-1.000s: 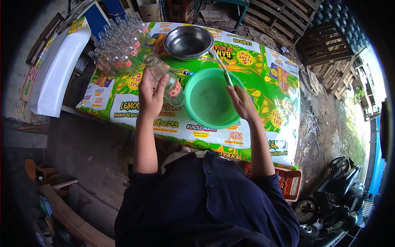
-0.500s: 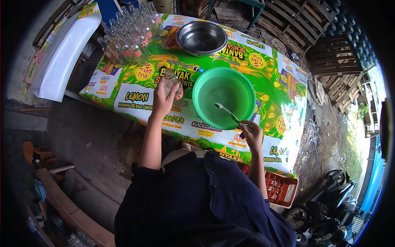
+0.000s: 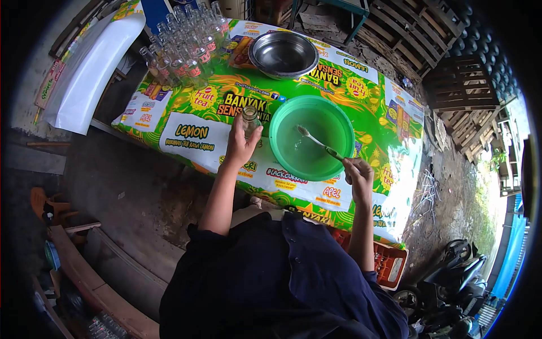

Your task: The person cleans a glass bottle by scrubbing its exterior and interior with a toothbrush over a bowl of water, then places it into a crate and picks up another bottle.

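The left hand (image 3: 240, 148) has its grip wrapped round a single glass bottle (image 3: 250, 118), which stands upright on the tabletop (image 3: 192, 133) just beside the left rim of a green basin (image 3: 334, 114). What is inside the bottle cannot be made out. The right hand (image 3: 358, 176) hovers over the near right rim of the basin, its grip pinched on the handle of one slim brush (image 3: 319, 144). The brush head reaches in toward the middle of the basin, over or in the liquid.

The basin holds a shallow pool of clear water (image 3: 305, 155) that glints near the brush head.

Farther back stands one steel bowl (image 3: 284, 55) with nothing visible in it. At the far left corner a tight cluster of glass bottles (image 3: 183, 42) stands upright, too crowded to count exactly. The tabletop is covered by a green and yellow printed banner. One red crate (image 3: 389, 265) sits on the ground below the tabletop's right end.
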Demonstrator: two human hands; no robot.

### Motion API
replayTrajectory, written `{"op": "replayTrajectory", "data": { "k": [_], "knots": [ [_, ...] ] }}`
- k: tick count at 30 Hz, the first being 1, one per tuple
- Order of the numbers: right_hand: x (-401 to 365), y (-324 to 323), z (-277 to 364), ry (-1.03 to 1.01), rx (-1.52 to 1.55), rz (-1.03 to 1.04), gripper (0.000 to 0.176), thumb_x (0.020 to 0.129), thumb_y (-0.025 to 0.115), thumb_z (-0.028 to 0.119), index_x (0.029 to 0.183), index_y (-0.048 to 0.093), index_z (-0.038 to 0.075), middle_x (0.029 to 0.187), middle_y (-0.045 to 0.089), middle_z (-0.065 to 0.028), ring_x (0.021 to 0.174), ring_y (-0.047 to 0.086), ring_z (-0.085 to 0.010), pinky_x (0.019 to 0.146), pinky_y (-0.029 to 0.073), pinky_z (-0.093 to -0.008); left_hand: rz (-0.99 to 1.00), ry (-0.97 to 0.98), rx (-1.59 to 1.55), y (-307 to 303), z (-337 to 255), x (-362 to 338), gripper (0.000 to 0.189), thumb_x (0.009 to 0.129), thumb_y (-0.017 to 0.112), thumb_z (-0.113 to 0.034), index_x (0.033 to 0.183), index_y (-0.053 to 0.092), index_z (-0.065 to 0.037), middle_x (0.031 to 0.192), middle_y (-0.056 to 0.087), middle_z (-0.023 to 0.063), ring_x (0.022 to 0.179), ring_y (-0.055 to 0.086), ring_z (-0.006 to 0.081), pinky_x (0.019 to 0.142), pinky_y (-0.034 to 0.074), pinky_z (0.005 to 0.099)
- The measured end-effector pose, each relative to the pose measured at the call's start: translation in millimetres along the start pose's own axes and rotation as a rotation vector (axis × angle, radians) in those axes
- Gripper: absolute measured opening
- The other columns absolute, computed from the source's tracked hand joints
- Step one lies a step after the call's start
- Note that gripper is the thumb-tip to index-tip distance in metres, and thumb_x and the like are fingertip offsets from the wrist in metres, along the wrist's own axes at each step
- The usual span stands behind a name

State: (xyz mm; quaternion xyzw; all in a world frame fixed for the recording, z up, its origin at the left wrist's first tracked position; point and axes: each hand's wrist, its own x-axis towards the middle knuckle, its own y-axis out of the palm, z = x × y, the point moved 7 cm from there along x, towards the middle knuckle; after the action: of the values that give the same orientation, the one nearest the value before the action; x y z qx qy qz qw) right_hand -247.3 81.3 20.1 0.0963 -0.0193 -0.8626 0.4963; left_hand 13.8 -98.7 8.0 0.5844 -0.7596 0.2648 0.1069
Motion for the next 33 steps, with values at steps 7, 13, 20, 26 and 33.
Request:
{"op": "replayTrajectory", "data": {
  "k": [7, 13, 20, 26, 33],
  "knots": [
    [27.4, 96.1, 108.0, -0.207, -0.230, 0.311, 0.011, 0.077, 0.067, 0.010, 0.079, 0.062, 0.000, 0.067, 0.060, -0.0021, 0.052, 0.048, -0.0047, 0.047, 0.038, -0.0193, 0.053, -0.130, -0.047, 2.1, 23.1, -6.5, 0.046, 0.081, 0.060, -0.018, 0.116, 0.039, 0.003, 0.103, 0.051, 0.0170, 0.093, 0.053, 0.0293, 0.079, 0.043, 0.0365],
    [29.9, 140.7, 157.1, -0.433, -0.697, 0.502, 0.012, 0.074, 0.066, 0.009, 0.076, 0.063, -0.001, 0.070, 0.064, -0.0067, 0.066, 0.061, -0.0124, 0.061, 0.048, -0.0267, 0.058, -0.168, -0.035, 1.6, 17.0, -5.6, 0.043, 0.080, 0.061, -0.018, 0.113, 0.042, 0.002, 0.105, 0.051, 0.0186, 0.098, 0.051, 0.0314, 0.083, 0.041, 0.0377],
    [18.6, 245.4, 214.9, -0.860, -1.267, 0.989, 0.011, 0.065, 0.065, 0.010, 0.072, 0.063, 0.002, 0.069, 0.063, -0.0103, 0.061, 0.061, -0.0221, 0.060, 0.048, -0.0304, 0.012, -0.148, -0.101, -2.0, 9.8, -3.6, 0.037, 0.076, 0.064, -0.015, 0.105, 0.048, 0.000, 0.092, 0.055, 0.0146, 0.086, 0.056, 0.0303, 0.076, 0.045, 0.0377],
    [24.7, 291.9, 170.0, -0.949, -1.375, 1.249, 0.016, 0.063, 0.066, 0.019, 0.069, 0.065, 0.004, 0.066, 0.062, -0.0095, 0.061, 0.061, -0.0223, 0.058, 0.047, -0.0322, 0.022, -0.106, -0.101, -3.4, 5.6, -5.0, 0.034, 0.075, 0.065, -0.014, 0.103, 0.049, -0.002, 0.089, 0.054, 0.0119, 0.084, 0.056, 0.0275, 0.075, 0.045, 0.0357],
    [29.6, 290.0, 176.1, -0.837, -1.319, 1.198, 0.023, 0.061, 0.071, 0.027, 0.064, 0.065, 0.005, 0.065, 0.062, -0.0110, 0.063, 0.061, -0.0175, 0.062, 0.047, -0.0323, 0.009, -0.086, -0.123, -3.7, 2.7, -1.1, 0.038, 0.075, 0.065, -0.014, 0.108, 0.049, -0.003, 0.091, 0.054, 0.0109, 0.087, 0.055, 0.0254, 0.077, 0.044, 0.0355]
  ]
}}
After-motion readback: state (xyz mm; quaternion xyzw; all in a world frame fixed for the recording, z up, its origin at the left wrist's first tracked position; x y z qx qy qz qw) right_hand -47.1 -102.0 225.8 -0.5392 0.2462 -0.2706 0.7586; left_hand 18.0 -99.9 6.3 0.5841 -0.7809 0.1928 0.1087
